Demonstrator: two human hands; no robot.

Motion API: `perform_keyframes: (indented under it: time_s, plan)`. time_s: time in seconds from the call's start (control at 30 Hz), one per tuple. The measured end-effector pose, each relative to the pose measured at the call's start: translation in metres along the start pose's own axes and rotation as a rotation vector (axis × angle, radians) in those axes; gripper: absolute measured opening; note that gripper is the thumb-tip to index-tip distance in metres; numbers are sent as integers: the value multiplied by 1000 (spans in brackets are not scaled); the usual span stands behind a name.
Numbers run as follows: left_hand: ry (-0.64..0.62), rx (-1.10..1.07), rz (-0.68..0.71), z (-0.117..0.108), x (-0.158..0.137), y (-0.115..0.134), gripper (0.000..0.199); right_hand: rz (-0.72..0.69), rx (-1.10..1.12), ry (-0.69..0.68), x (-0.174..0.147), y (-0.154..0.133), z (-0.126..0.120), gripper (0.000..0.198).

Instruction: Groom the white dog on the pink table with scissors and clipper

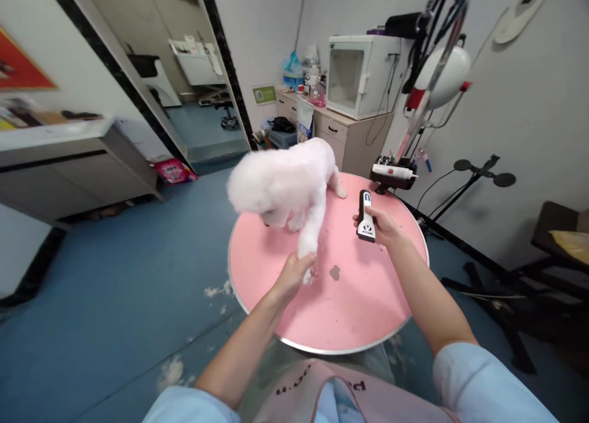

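Observation:
A fluffy white dog (294, 171) stands on the round pink table (359, 312), its head lowered toward the left edge. My left hand (293, 274) is closed around the lower part of the dog's front leg (311, 229), near the paw. In my right hand (383, 225) is a black and white hair clipper (367, 217), held upright over the table's right half, apart from the dog. The clipper's wide end points toward me. A small grey patch (335, 272) marks the tabletop between my hands.
A tool holder (393, 172) with a white tube-like item sits at the table's back right edge. Behind stand a white cabinet with a glass door (350, 76) and drawers (334, 134). Tufts of white hair (171, 374) lie on the blue floor. A black stand (464, 190) rises at right.

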State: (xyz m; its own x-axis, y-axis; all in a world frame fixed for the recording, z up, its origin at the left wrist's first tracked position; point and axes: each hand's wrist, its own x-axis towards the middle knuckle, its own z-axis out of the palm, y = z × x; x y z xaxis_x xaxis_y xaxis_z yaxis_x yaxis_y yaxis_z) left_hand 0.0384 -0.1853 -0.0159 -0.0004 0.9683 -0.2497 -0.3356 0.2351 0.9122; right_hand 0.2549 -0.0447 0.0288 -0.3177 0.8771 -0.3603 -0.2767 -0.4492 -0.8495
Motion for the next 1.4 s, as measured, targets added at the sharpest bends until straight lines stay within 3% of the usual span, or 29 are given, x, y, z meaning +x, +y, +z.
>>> perform_keyframes:
  time_s: [0.1,0.27,0.5,0.63,0.73,0.87,1.0,1.1,1.23,1.4]
  plan:
    - [-39,-112,48,-2,-18,18,40,64,66,73,-21,20,-3,10]
    - [-98,-205,15,-6,-49,29,40,-150,60,178,-47,59,-6,7]
    - [-132,-307,-6,-24,-104,17,36,-150,161,74,-66,88,-12,28]
    - [-208,-333,1,-40,-133,8,36,-225,235,94,-67,101,-12,25]
    - [-235,-319,-5,-48,-148,-2,35,-128,310,49,-66,106,-13,21]
    - [-238,-384,-34,-43,-158,-6,35,-7,345,33,-69,109,-7,16]
    - [-216,-376,-57,-31,-165,7,47,-90,387,33,-72,115,8,12]
    - [-178,-350,-11,-31,-172,23,51,-117,447,9,-67,125,26,25]
    - [-120,-312,181,-38,-181,48,47,-75,443,15,-64,136,49,38]
    - [-6,-187,312,-40,-188,65,44,-278,536,-134,-66,107,64,40]
